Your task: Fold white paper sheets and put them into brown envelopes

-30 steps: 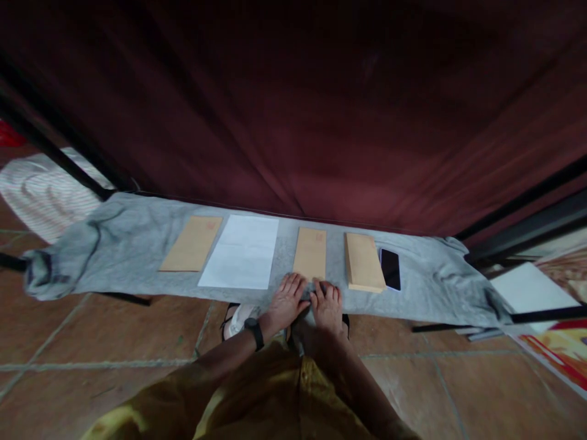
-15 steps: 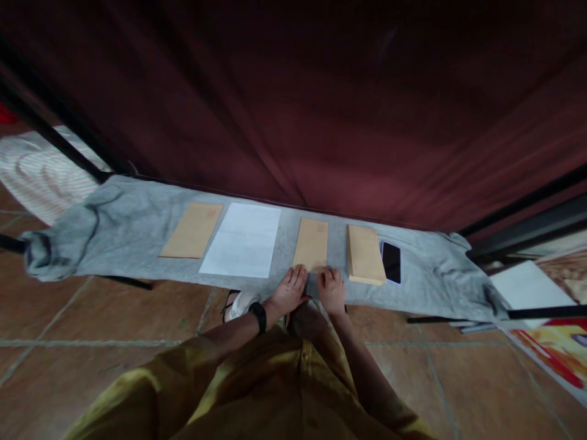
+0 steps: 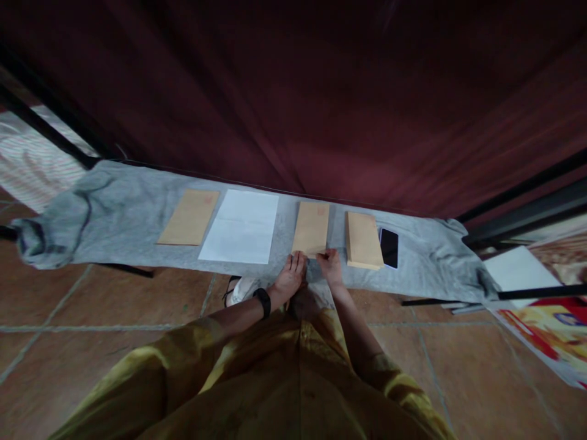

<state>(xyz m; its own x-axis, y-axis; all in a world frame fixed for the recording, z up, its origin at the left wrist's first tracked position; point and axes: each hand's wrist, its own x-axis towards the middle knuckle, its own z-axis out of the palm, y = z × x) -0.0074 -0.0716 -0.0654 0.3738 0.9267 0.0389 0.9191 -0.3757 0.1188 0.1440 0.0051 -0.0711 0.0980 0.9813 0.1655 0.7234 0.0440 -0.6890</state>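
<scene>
A brown paper envelope (image 3: 312, 225) lies flat on the grey cloth in front of me, a faint reddish mark near its top right corner. At its lower left corner rests my left hand (image 3: 290, 276), fingers stretched out over the near edge and a dark watch on the wrist. My right hand (image 3: 331, 267) pinches the near edge close to the lower right corner, fingertips together. Just right of that hand is a stack of brown envelopes (image 3: 364, 239). Left of the middle envelope lies a white sheet of paper (image 3: 241, 226), with another brown envelope (image 3: 189, 217) beyond it.
A dark-screened phone (image 3: 389, 248) lies beside the stack. Grey cloth (image 3: 426, 256) covers the narrow bench, bunched at both ends. A dark red curtain (image 3: 293, 122) hangs behind, between black metal bars (image 3: 527, 186). Below is a tiled floor (image 3: 114, 299); a colourful printed box (image 3: 550, 333) is at right.
The view has tilted slightly, so the bench sits higher. My right hand has shifted from curled fingers at the envelope's near edge to a pinch near its right corner. My left hand stays put.
</scene>
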